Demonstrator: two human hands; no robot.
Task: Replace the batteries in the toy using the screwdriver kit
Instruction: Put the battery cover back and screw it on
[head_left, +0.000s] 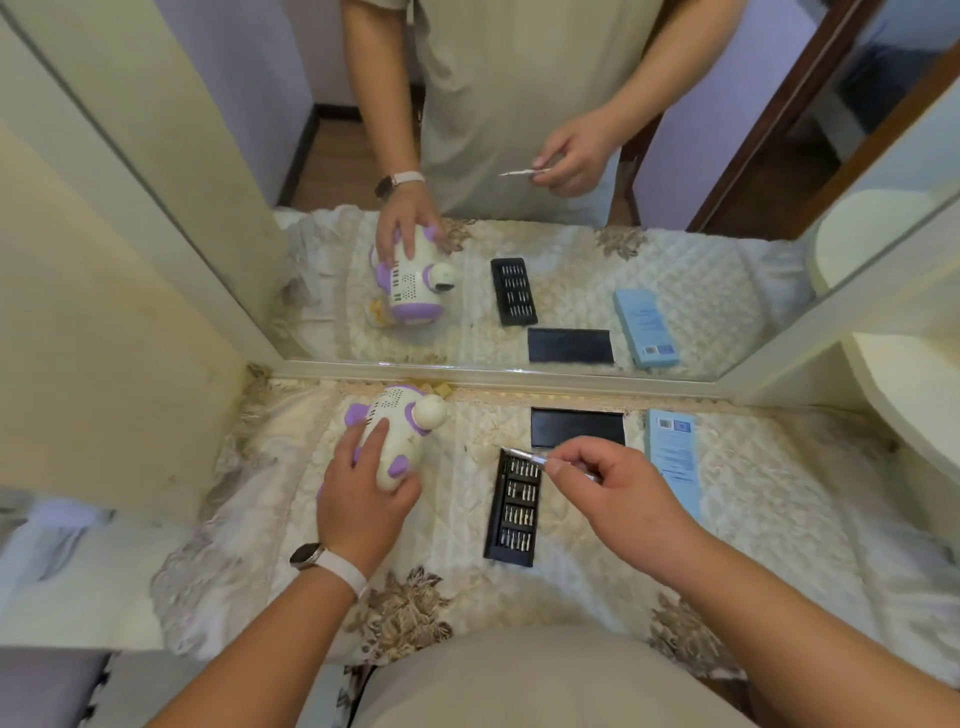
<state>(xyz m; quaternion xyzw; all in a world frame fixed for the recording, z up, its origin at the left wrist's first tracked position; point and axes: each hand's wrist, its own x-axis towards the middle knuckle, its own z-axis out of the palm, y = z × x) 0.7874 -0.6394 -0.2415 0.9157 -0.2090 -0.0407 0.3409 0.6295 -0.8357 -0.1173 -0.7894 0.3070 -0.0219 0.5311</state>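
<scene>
While left hand (363, 488) pins toy (397, 441) on quilted desk (571, 587) near mirror (519, 208), fingers wrapped over its body, clamped. Toy: cream w/ purple feet, round head, grille of small holes on top; lying on side. Bit tray (511, 506) open mid-desk, just right of toy, 4 rows of bits. Black lid (577, 427) behind it. Right hand (618, 491) above tray, fingers pinched on screwdriver (524, 456), tip toward toy. Blue box (672, 457) far right. Risk: toy rolls on soft cloth → tip slips off screw; loose screws lost in quilt folds. Battery cover not visible.
</scene>
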